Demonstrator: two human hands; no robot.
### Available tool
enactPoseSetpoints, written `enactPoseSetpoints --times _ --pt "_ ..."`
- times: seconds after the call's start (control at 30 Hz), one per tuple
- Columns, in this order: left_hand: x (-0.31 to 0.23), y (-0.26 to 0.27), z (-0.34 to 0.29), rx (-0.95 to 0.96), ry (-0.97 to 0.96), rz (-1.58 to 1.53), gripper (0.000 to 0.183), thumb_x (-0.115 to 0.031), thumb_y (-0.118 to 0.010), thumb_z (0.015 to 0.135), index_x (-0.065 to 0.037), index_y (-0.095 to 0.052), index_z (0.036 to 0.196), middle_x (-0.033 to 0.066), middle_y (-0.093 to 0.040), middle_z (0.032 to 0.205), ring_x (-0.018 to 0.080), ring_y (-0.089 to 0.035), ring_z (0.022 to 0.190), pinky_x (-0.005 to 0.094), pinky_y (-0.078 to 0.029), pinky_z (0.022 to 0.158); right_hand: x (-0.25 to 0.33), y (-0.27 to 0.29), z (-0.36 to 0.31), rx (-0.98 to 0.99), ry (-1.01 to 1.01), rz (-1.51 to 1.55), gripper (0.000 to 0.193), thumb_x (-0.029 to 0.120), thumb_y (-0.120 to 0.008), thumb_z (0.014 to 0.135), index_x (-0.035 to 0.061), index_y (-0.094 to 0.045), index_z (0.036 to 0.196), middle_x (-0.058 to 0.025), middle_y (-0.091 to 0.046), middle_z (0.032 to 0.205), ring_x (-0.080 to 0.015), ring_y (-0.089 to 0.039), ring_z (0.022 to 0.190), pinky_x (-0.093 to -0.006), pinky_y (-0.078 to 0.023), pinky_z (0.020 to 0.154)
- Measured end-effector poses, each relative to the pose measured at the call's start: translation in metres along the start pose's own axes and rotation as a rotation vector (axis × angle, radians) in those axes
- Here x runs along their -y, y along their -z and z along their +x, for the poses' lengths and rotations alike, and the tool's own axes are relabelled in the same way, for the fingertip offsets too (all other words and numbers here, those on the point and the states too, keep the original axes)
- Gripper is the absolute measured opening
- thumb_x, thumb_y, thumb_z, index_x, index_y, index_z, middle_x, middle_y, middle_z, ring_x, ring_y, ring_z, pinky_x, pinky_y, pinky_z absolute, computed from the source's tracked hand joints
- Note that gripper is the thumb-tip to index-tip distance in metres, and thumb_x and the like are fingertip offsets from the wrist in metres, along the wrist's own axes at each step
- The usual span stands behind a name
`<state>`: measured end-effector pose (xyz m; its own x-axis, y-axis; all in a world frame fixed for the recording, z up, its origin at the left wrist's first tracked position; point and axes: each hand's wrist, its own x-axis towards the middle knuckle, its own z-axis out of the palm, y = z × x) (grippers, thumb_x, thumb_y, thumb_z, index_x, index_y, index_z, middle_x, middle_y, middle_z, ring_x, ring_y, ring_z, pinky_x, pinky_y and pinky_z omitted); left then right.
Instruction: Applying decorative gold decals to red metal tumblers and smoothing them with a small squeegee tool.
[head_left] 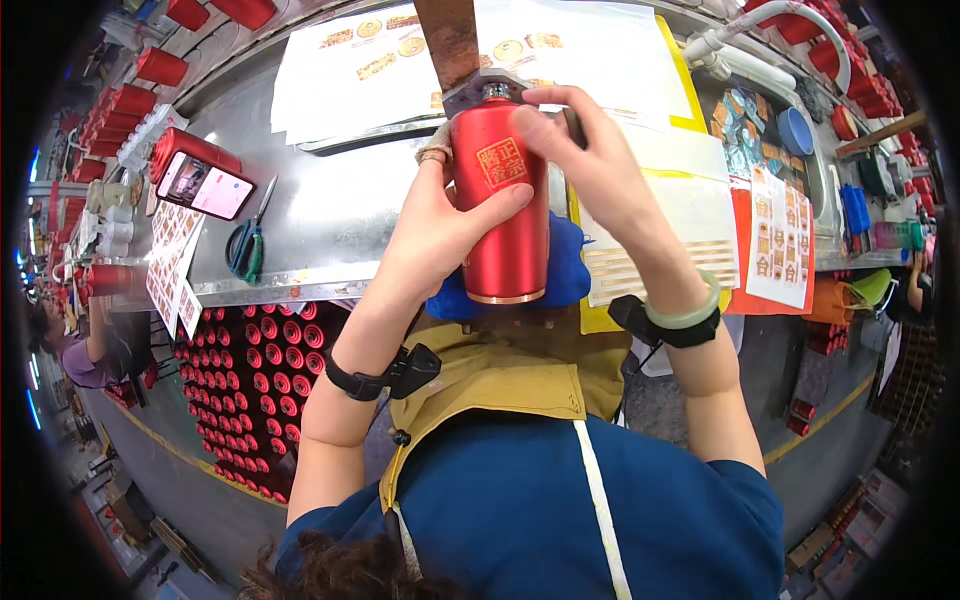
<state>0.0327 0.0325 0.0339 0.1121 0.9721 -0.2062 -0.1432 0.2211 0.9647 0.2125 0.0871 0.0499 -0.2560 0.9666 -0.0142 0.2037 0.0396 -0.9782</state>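
Observation:
A red metallic bottle (507,235) with a gold square decal (501,164) lies with its neck pointing away from me, at a metal bracket (482,84) below a brown bar (447,40). Around its left side wraps my left hand (437,215), thumb across the front; a beige wrapping covers one finger. My right hand (590,150) is at the bottle's upper right, its thumb on the shoulder and its index finger reaching toward the neck. The other right fingers are partly hidden. Blue cloth (566,262) shows under the bottle.
White decal sheets (335,85) cover the far bench. To the left are scissors (245,245), a phone (205,186) against another red bottle (172,150), and printed strips (170,260). Decal sheets on red (778,240) lie right, near a blue cup (795,130). Several red bottles (250,380) stand below left.

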Motion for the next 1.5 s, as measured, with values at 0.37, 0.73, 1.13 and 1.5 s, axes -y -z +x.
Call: enactPoseSetpoints --times 0.37,0.73,1.13,1.5 --pt "-0.001 0.014 0.002 0.137 0.003 -0.039 0.089 -0.018 -0.083 0.085 0.004 -0.031 0.153 0.0158 -0.054 0.140 0.0218 -0.057 0.128 0.0389 -0.049 0.107 -0.005 -0.016 -0.001 -0.058 -0.005 -0.034 0.055 0.027 -0.079 0.088 -0.0051 -0.057 0.127 -0.0135 -0.068 0.100 -0.0157 -0.063 0.085 -0.0315 -0.054 0.075" --pt "0.007 0.010 -0.003 0.058 -0.057 -0.066 0.086 -0.015 -0.081 0.088 0.003 -0.029 0.154 0.0179 -0.052 0.143 0.0239 -0.056 0.131 0.0393 -0.048 0.109 -0.002 -0.015 -0.001 -0.028 -0.042 0.017 0.054 0.025 -0.081 0.089 -0.0037 -0.057 0.128 -0.0091 -0.066 0.096 -0.0112 -0.059 0.082 -0.0284 -0.053 0.073" --pt "0.018 0.003 0.002 -0.029 -0.058 -0.158 0.071 -0.024 -0.075 0.095 0.005 -0.036 0.147 0.0178 -0.059 0.128 0.0207 -0.062 0.119 0.0349 -0.053 0.097 -0.012 -0.016 -0.002 -0.033 -0.011 0.109 0.046 0.016 -0.078 0.091 -0.0022 -0.059 0.129 0.0031 -0.052 0.082 -0.0043 -0.049 0.075 -0.0216 -0.041 0.063" --pt "0.006 0.011 -0.005 -0.019 -0.112 -0.010 0.088 -0.027 -0.078 0.092 0.011 -0.025 0.151 0.0217 -0.054 0.136 0.0241 -0.061 0.122 0.0357 -0.054 0.098 -0.005 -0.013 -0.001 -0.040 -0.060 0.046 0.040 0.020 -0.072 0.098 -0.0008 -0.061 0.130 0.0083 -0.041 0.077 -0.0028 -0.037 0.071 -0.0201 -0.031 0.063"
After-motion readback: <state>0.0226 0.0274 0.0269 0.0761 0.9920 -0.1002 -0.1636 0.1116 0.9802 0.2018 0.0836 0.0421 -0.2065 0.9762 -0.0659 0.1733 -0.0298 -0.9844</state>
